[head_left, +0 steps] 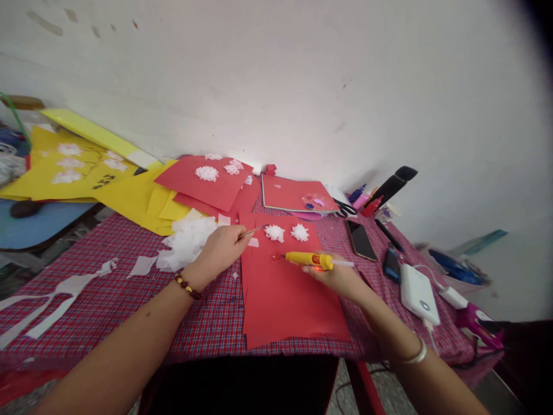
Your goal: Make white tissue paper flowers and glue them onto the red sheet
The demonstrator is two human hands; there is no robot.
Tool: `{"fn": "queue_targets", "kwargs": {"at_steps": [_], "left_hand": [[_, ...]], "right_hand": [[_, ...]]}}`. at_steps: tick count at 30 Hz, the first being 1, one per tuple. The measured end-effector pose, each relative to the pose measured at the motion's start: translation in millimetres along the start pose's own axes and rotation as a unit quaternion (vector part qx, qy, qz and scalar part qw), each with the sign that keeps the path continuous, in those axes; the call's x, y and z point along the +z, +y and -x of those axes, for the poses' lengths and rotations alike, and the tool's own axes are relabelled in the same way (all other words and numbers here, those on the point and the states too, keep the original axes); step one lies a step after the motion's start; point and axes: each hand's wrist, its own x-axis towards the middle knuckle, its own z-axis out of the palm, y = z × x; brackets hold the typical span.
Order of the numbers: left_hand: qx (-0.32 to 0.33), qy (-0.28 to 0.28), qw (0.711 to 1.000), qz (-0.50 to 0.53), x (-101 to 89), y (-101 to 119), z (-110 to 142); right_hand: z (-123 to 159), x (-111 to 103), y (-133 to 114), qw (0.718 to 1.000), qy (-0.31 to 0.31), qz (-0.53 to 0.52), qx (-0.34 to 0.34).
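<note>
My right hand (334,278) is closed round a yellow glue gun (309,260) with a pale glue stick in its back end. Its nozzle points left, at a small ring of glue (275,257) on the red paper (289,300). In my left hand (222,248) I pinch a thin pair of tweezers (253,231), tips toward the nearer white paper flower (275,233). Whether the tips touch it, I cannot tell. Beside that flower sits a second white paper flower (299,232). A heap of white paper pieces (185,245) lies behind my left wrist.
Red sheets with white flowers (181,177) and yellow sheets (129,193) lie at the back left. Black scissors (344,207), a phone (361,240) and a white power bank (419,294) with cables are on the right. White paper strips (64,291) lie at the left edge.
</note>
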Motion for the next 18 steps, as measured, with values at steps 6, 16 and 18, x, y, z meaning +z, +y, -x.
{"fn": "queue_targets", "kwargs": {"at_steps": [6,16,18], "left_hand": [[0.001,-0.003,1.0,-0.001,-0.9,1.1,-0.2],[-0.001,-0.004,1.0,-0.006,0.0,0.2,-0.2],[0.0,-0.005,1.0,-0.005,-0.1,0.1,-0.1]], "right_hand": [[0.0,-3.7,-4.8,1.0,-0.011,-0.007,-0.005],[-6.4,-1.8,-7.1,1.0,-0.009,0.007,-0.004],[-7.1,-1.3,-7.1,1.0,-0.005,0.013,-0.001]]}}
